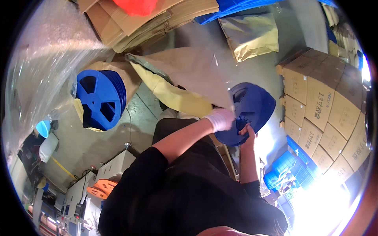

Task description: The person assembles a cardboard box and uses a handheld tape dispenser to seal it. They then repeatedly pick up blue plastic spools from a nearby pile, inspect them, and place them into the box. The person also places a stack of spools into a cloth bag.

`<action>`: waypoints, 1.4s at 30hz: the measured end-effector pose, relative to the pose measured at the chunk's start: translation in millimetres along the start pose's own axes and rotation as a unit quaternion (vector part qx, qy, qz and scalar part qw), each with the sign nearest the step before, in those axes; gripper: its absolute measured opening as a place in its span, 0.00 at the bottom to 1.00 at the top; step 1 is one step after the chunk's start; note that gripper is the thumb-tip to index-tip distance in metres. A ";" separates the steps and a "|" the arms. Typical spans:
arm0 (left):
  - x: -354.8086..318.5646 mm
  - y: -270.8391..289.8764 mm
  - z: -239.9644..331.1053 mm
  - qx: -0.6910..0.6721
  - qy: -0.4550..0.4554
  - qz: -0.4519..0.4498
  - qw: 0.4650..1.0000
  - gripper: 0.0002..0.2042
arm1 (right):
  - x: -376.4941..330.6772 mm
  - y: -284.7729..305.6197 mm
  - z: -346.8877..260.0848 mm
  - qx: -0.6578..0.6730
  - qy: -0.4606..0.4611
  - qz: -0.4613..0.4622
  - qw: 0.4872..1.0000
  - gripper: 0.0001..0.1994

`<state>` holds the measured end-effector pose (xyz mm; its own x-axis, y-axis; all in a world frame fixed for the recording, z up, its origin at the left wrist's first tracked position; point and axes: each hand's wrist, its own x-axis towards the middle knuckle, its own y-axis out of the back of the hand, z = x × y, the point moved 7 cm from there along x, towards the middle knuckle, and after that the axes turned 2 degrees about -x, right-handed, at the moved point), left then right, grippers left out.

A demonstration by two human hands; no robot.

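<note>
My left hand [220, 119], in a pale glove or wrap, is closed at the mouth of a large brown-and-yellow paper sack [189, 74]; its fingertips are hidden. To the right of the sack is a stack of dark blue plastic reels [260, 104], tilted, with spoke openings on its near face. My right hand [248, 135], bare, grips these reels by the opening in the near face, its fingers curled there. The two hands are close together, the left just beside the reels.
Another sack holding blue reels [98, 98] stands at the left, beside clear plastic wrap [51, 67]. Flattened cardboard [130, 23] is stacked at the far side, near a yellow sack [252, 37] on the floor. Cartons [319, 106] are piled right; orange reels [103, 188] lie lower left.
</note>
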<state>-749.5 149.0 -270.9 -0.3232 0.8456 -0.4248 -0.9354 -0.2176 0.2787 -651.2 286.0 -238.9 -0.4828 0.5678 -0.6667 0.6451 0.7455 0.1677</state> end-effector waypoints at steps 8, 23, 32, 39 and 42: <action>-5.4 -102.4 -53.2 0.060 0.117 -0.055 0.990 0.15 | 19.2 -110.0 17.0 -0.529 0.147 -0.136 0.824 0.32; -117.6 -59.6 -172.5 -0.099 0.234 0.071 0.965 0.24 | 44.9 -148.3 39.9 -0.670 0.201 -0.173 0.693 0.17; -169.3 149.8 -215.2 0.355 0.364 0.474 0.719 0.39 | 0.3 -78.4 -15.9 -0.514 0.159 -0.148 0.830 0.15; -181.9 168.2 -197.4 0.021 0.116 0.586 0.801 0.14 | 13.4 -73.2 -48.1 -0.474 0.153 -0.138 0.856 0.13; -202.3 117.8 -174.6 0.078 0.177 0.600 0.776 0.12 | 37.4 -89.9 -57.1 -0.414 0.162 -0.135 0.885 0.13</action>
<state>-819.3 -132.8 -302.6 -0.9934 -0.1131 0.0190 0.0895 -0.6606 0.7454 -761.1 260.1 -237.5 -0.7838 0.3004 -0.5435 -0.1109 0.7934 0.5986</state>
